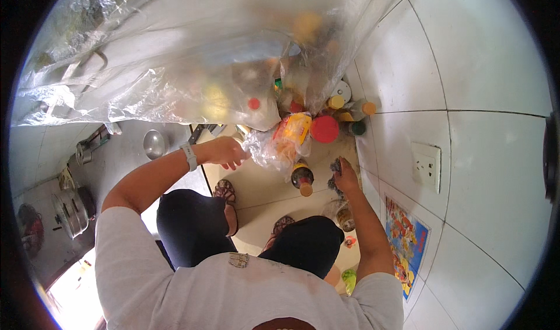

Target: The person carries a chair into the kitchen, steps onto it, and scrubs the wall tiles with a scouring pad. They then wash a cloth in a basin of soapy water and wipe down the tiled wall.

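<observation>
My left hand (229,152), with a pale watch band on the wrist, is at the edge of a clear crinkled plastic bag (267,148); whether its fingers grip the film is unclear. An orange and red food packet (297,129) lies against that bag. My right hand (345,174) holds a dark grey scouring pad (336,167) near the tiled wall. Between the hands stands a dark sauce bottle (302,174) with an orange cap. A red-lidded jar (324,129) stands just beyond the packet.
A large clear plastic sheet (166,80) hangs ahead, with blurred items behind it. Capped bottles (369,108) crowd the wall corner. A metal bowl (155,144) sits on the grey counter at left. Near my right forearm is a jar (345,220). A socket (426,167) and poster (404,242) are on the wall.
</observation>
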The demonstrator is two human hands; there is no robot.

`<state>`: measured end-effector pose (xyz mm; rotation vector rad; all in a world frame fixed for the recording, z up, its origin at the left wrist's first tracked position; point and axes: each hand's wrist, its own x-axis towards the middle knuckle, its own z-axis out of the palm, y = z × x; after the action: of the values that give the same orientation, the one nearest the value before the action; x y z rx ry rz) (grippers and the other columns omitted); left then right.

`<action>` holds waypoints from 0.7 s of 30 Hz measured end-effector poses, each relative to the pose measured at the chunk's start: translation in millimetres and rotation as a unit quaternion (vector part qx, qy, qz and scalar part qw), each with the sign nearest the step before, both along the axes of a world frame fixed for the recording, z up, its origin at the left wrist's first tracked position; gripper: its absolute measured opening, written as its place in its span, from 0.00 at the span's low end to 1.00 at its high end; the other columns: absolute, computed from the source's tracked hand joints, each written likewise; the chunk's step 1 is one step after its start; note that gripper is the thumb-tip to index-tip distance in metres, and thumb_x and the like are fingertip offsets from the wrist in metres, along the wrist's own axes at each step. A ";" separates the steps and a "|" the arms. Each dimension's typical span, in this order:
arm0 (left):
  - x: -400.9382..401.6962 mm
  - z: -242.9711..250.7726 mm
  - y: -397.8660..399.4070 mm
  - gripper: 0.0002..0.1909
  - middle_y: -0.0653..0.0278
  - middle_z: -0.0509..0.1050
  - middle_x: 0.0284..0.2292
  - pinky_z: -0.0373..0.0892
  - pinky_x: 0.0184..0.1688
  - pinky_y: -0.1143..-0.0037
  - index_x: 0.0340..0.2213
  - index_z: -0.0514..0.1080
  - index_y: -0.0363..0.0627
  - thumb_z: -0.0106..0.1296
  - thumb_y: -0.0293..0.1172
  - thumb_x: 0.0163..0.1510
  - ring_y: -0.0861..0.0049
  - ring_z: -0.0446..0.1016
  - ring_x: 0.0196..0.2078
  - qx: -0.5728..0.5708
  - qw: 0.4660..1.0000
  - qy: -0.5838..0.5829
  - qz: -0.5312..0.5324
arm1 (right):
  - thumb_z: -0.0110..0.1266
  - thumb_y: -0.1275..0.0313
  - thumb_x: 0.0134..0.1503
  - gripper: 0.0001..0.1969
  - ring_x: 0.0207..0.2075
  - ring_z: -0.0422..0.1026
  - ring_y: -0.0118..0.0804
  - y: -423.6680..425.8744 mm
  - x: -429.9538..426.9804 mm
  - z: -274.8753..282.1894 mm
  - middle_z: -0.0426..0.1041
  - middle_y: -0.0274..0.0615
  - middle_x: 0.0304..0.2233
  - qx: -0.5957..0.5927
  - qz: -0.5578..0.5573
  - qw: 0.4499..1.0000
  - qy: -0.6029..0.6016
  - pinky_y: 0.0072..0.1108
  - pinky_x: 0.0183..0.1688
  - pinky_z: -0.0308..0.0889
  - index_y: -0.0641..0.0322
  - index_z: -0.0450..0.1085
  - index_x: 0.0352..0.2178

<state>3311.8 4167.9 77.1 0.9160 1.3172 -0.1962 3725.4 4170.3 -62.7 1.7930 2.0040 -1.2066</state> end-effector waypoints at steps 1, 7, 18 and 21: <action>-3.8 10.3 -0.7 0.28 0.54 0.74 0.27 0.71 0.29 0.76 0.29 0.72 0.35 0.47 0.55 0.51 0.71 0.74 0.25 -0.008 0.994 -0.018 0.108 | 0.46 0.75 0.52 0.30 0.58 0.52 0.48 5.2 -6.5 2.7 0.50 0.52 0.58 0.003 0.005 1.000 0.002 0.27 0.58 0.50 0.62 0.48 0.56; -42.2 60.5 -23.7 0.30 0.58 0.72 0.26 0.70 0.27 0.77 0.38 0.66 0.36 0.54 0.53 0.46 0.71 0.74 0.26 -0.048 0.870 -0.083 0.483 | 0.50 0.71 0.50 0.28 0.54 0.59 0.49 7.9 -15.5 13.8 0.56 0.53 0.55 0.110 0.090 0.987 -0.080 0.30 0.54 0.57 0.64 0.53 0.54; -83.6 116.7 -61.3 0.15 0.69 0.72 0.27 0.67 0.30 0.85 0.42 0.69 0.44 0.48 0.37 0.55 0.83 0.71 0.28 0.174 0.797 -0.113 0.568 | 0.55 0.66 0.49 0.20 0.36 0.73 0.34 110.8 -139.9 243.7 0.72 0.48 0.36 0.445 -0.021 0.886 0.131 0.21 0.38 0.67 0.71 0.65 0.41; -70.0 151.3 -48.2 0.16 0.69 0.71 0.29 0.66 0.35 0.84 0.42 0.69 0.43 0.49 0.37 0.54 0.82 0.70 0.33 0.214 0.806 -0.141 0.534 | 0.52 0.65 0.50 0.16 0.29 0.73 0.45 160.9 -171.5 249.9 0.72 0.50 0.34 0.313 0.000 0.940 0.138 0.28 0.33 0.68 0.64 0.68 0.38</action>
<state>3241.8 4119.7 228.4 0.4066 1.4271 1.1182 3553.9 4331.2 187.2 1.9523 2.7932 -0.9149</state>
